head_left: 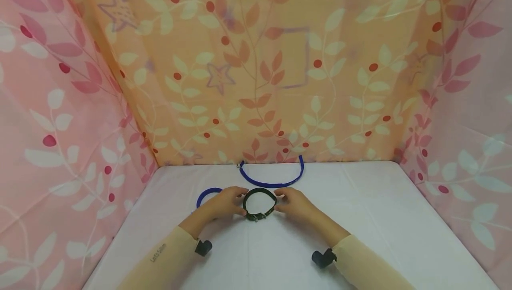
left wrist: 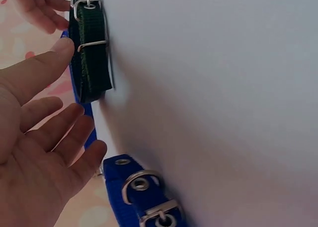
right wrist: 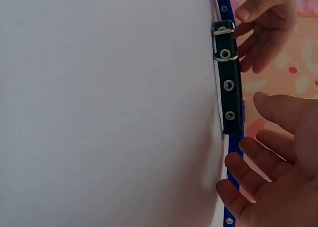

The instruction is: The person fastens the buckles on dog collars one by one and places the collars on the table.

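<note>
A dark green buckled collar stands as a ring on the white table between both hands. Its metal buckle and D-ring face the person, and metal eyelets line its strap. My left hand is at the collar's left side, fingers relaxed; its thumb is at the collar's edge, contact unclear. On the other side is my right hand, its fingers loosely bent and gripping nothing. A blue buckled collar lies beyond the left hand, which partly covers it.
An unfastened blue collar lies curved at the back of the white table, its ends toward the patterned curtain. Pink patterned curtains hang on both sides. Each sleeved forearm carries a small black device.
</note>
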A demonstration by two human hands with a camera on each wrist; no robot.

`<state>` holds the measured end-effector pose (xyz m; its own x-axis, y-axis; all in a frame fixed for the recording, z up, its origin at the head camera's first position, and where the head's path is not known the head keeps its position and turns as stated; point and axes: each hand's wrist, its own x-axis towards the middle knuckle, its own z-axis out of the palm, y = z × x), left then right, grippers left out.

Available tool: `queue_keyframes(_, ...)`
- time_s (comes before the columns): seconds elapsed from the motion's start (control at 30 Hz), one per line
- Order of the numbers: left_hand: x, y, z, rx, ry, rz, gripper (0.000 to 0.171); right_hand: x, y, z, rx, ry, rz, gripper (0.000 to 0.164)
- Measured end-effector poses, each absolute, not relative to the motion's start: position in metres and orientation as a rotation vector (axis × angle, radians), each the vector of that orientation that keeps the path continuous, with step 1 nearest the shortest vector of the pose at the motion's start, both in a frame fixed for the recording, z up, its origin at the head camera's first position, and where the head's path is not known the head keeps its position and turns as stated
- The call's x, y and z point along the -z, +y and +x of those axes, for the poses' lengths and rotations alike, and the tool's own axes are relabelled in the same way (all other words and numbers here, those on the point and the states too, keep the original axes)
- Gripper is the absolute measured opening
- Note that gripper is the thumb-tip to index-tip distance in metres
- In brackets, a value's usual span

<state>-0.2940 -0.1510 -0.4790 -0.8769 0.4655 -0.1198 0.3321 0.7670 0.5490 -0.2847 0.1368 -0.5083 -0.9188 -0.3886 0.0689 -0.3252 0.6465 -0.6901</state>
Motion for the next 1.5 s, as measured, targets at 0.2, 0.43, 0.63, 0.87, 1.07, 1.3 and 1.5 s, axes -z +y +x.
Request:
queue_keyframes(0.2,0.469,-0.155,-0.302,-0.797,2.706,0.653,0.066,0.495,0.156,-0.284,1.134,2.762,-0.579,0.046)
queue_keyframes(0.43,0.455,-0.161,-0.32,-0.801,2.764,0.678,0.058,0.493,0.188,-0.296,1.05,2.906,-0.633,0.04)
queue_keyframes(0.63,0.451,-0.166,-0.34,-0.786,2.815,0.683,0.055,0.495,0.209,-0.313,0.951,3.029,-0.708,0.04)
queue_keyframes(0.87,0.456,-0.171,-0.359,-0.895,2.785,0.643,0.05,0.499,0.218,-0.331,0.913,3.078,-0.749,0.04)
queue_keyframes(1.07,0.46,-0.173,-0.37,-0.908,2.794,0.587,0.046,0.498,0.214,-0.346,0.922,3.052,-0.768,0.04)
queue_keyframes(1.3,0.478,-0.173,-0.387,-0.978,2.787,0.628,0.048,0.497,0.21,-0.356,0.912,3.091,-0.691,0.043)
queue_keyframes(1.5,0.487,-0.168,-0.396,-1.075,2.758,0.534,0.049,0.502,0.208,-0.359,0.909,3.064,-0.612,0.043)
